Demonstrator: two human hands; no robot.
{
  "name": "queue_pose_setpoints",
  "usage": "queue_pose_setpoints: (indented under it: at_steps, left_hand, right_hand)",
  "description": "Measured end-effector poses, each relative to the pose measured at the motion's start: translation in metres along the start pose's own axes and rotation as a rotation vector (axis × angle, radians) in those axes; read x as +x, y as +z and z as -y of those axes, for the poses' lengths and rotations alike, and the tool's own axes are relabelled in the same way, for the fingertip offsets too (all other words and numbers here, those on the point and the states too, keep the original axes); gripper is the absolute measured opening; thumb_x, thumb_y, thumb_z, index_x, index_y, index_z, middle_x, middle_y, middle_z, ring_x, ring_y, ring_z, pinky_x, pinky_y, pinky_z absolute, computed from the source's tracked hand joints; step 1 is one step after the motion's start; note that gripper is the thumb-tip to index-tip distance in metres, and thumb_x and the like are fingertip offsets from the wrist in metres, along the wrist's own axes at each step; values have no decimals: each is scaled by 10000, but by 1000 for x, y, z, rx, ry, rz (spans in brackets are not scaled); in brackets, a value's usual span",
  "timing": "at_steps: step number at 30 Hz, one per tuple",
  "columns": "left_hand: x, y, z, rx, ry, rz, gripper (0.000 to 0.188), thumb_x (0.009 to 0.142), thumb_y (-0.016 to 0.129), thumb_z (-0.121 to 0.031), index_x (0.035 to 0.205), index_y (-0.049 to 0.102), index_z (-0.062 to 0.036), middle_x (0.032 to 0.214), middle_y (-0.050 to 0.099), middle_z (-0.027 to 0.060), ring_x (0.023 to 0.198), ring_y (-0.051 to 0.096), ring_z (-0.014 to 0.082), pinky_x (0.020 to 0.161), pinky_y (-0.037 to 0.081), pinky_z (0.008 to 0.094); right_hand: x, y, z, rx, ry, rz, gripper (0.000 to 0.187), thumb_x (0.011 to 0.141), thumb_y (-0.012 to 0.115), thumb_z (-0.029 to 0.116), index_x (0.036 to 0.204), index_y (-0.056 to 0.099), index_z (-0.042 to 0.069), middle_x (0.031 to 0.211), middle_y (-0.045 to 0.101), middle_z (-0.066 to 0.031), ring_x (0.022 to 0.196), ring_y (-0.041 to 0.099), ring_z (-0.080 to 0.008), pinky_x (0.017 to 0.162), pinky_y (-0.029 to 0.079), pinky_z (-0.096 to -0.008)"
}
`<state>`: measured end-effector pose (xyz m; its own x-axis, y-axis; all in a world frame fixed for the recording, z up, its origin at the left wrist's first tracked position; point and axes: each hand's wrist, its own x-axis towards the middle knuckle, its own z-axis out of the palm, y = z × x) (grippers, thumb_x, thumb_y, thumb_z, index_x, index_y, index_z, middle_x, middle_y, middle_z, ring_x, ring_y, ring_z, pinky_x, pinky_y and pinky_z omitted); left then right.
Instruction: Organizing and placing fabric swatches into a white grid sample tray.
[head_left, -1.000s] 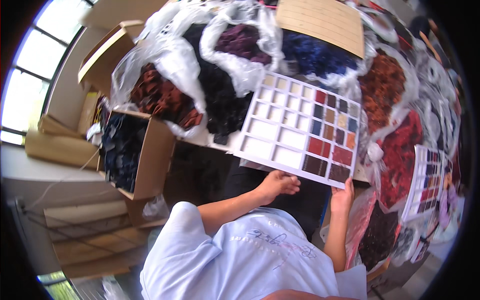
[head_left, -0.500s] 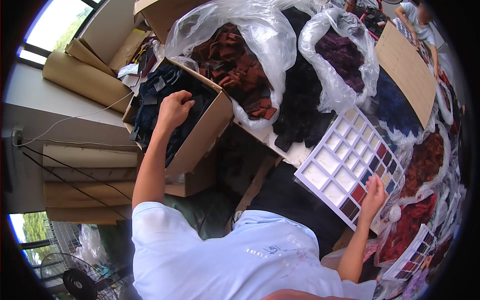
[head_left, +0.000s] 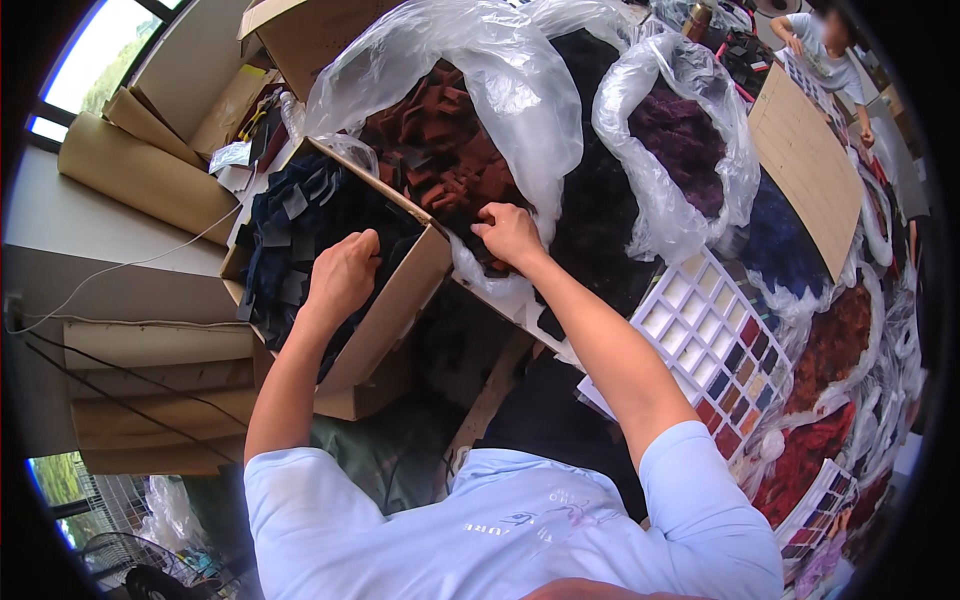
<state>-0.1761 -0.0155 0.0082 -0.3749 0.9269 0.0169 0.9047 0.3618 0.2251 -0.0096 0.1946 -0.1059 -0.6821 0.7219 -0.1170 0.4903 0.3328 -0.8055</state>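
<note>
My left hand (head_left: 345, 275) is closed, fingers curled down, over a cardboard box (head_left: 405, 305) of dark blue fabric swatches (head_left: 290, 225). What its fingers hold, if anything, is hidden. Just right of the box, my right hand (head_left: 510, 236) has its fingers bent together at the near edge of rust-brown swatches (head_left: 440, 130) in a clear plastic bag (head_left: 525, 95). I cannot make out anything between those fingers. Under my right forearm lies a white sample card (head_left: 690, 352) with a grid of compartments; those along its right side hold coloured swatches, the others look white.
Black pieces (head_left: 590, 210) lie beside a bag of purple ones (head_left: 680, 145). A cardboard sheet (head_left: 805, 165) covers blue material, and red material (head_left: 805, 465) sits near another sample card (head_left: 820, 510). Paper rolls (head_left: 140, 180) stand left. A person (head_left: 825, 55) is at far right.
My right hand has left the sample card's right side and reached across to the rust-brown swatches. My left hand stays over the box. The whole view has shifted slightly.
</note>
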Motion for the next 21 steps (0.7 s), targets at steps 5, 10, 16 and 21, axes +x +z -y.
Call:
queue_pose_setpoints:
  at_steps: [5, 10, 16, 21]
  left_hand:
    - [-9, -3, -7, 100, 16, -49, 105, 850, 682, -122, 922, 621, -77, 864, 630, 148, 831, 656, 353, 698, 520, 452]
    - [-9, -12, -14, 77, -82, -121, 127, 902, 654, -176, 995, 653, -89, 788, 678, 159, 734, 672, 366, 635, 514, 460]
    - [-16, -23, -24, -338, -119, -203, 183, 943, 627, -92, 1119, 640, -43, 791, 693, 110, 653, 661, 147, 618, 507, 282]
    - [-42, -21, -67, -665, -59, -186, 218, 935, 687, -118, 1111, 641, 2, 875, 679, 39, 786, 628, 90, 715, 507, 253]
  right_hand:
    - [1, 17, 14, -108, 157, 3, 313, 776, 786, 328, 970, 747, 86, 985, 734, -161, 971, 692, -348, 847, 537, -443]
    - [-6, 26, 6, -29, 29, -190, 228, 773, 756, 280, 861, 701, 77, 924, 710, -166, 925, 679, -383, 805, 536, -483]
    - [-30, -7, 10, 74, 27, -248, 164, 805, 649, 179, 895, 649, 42, 827, 708, -179, 791, 687, -372, 718, 544, -471]
    - [-123, -104, -35, 659, 191, -199, 260, 906, 665, 50, 1147, 646, -46, 879, 696, -49, 685, 624, -65, 595, 513, -226]
